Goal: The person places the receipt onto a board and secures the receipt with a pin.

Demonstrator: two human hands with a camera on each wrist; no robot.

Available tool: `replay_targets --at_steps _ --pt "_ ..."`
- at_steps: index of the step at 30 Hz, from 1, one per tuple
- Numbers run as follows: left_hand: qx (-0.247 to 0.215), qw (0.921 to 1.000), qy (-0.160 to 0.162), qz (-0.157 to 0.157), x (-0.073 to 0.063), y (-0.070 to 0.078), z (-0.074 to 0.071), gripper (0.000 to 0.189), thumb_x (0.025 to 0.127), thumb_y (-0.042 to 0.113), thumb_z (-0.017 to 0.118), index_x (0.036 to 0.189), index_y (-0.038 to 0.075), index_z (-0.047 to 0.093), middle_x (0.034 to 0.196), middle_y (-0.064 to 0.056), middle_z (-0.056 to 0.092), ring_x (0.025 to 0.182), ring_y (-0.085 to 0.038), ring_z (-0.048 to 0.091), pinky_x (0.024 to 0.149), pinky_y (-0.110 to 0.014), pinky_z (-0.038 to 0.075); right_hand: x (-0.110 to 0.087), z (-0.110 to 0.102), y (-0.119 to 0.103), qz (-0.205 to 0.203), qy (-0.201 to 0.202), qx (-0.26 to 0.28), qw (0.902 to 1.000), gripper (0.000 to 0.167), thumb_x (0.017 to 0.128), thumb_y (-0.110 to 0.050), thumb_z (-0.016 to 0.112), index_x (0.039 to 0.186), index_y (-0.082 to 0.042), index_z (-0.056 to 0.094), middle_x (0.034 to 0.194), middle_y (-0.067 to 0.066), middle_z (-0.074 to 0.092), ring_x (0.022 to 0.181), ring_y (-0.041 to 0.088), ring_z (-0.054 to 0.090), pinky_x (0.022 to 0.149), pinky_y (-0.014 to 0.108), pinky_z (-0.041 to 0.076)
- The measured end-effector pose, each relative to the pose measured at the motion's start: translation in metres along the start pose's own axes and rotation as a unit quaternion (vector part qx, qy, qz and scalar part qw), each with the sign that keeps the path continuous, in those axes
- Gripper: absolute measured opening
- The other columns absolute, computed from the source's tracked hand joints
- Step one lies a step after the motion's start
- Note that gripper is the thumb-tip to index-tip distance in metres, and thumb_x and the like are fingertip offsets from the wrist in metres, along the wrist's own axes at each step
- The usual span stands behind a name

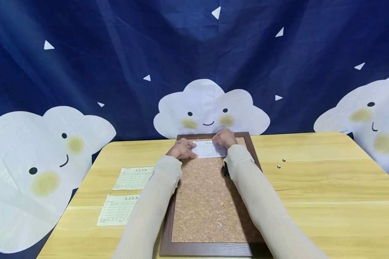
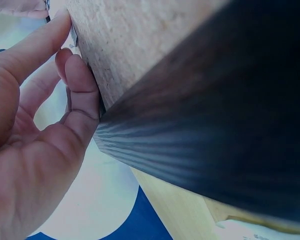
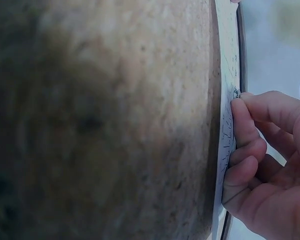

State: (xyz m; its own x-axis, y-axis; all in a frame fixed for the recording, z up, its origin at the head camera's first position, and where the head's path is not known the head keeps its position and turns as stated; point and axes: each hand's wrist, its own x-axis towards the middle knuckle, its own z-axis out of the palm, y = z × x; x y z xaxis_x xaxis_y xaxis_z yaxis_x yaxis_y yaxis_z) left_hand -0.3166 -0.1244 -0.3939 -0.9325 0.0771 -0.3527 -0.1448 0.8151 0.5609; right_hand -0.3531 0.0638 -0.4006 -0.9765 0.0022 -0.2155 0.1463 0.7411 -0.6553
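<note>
A white printed form slip (image 1: 209, 149) lies across the top of a brown-framed cork board (image 1: 210, 201). At the slip's left end, my left hand (image 1: 182, 149) rests its fingers on the paper and board. In the left wrist view that hand (image 2: 40, 105) has its fingers extended along the frame's edge. My right hand (image 1: 225, 138) is at the slip's upper edge. In the right wrist view, thumb and index finger of this hand (image 3: 270, 155) pinch a small metallic thumbtack (image 3: 236, 93) against the slip (image 3: 224, 140), the other fingers curled onto the paper.
Two pale green printed slips (image 1: 133, 178) lie on the wooden table (image 1: 327, 187) left of the board, partly behind the left sleeve. Two small metallic thumbtacks (image 1: 278, 167) sit right of the board. A blue curtain (image 1: 188, 43) with clouds hangs behind.
</note>
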Motion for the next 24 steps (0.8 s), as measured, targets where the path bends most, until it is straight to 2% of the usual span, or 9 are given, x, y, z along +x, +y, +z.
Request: replay_targets --at_steps 10,16,24 --pt "-0.004 1.0 0.006 0.006 -0.0034 -0.0005 0.0003 0.053 0.085 0.016 0.082 0.135 0.013 0.064 0.15 -0.008 0.048 0.132 -0.023 0.046 0.107 -0.037 0.039 0.0008 0.0 0.0006 -0.005 -0.002 -0.004 1.0 0.02 0.087 -0.006 0.067 0.103 -0.007 0.08 0.117 0.01 0.071 0.095 0.021 0.058 0.076 0.026 0.045" --pt "0.008 0.9999 0.007 0.013 -0.004 -0.0013 0.0 0.053 0.085 0.018 0.082 0.135 0.014 0.065 0.148 -0.008 0.05 0.135 -0.024 0.045 0.108 -0.037 0.038 0.0008 0.0005 -0.0002 -0.003 -0.001 -0.005 1.0 0.019 0.089 -0.008 0.068 0.104 -0.008 0.08 0.119 0.01 0.07 0.102 0.022 0.061 0.088 0.031 0.048" --pt "0.005 0.9998 0.01 0.018 -0.0025 -0.002 0.0001 0.051 0.085 0.017 0.082 0.134 0.013 0.065 0.147 -0.007 0.052 0.136 -0.023 0.044 0.11 -0.037 0.037 -0.0012 -0.0011 -0.0004 0.001 0.003 0.002 1.0 0.019 0.086 -0.008 0.067 0.101 -0.006 0.079 0.116 0.012 0.071 0.098 0.023 0.059 0.085 0.031 0.048"
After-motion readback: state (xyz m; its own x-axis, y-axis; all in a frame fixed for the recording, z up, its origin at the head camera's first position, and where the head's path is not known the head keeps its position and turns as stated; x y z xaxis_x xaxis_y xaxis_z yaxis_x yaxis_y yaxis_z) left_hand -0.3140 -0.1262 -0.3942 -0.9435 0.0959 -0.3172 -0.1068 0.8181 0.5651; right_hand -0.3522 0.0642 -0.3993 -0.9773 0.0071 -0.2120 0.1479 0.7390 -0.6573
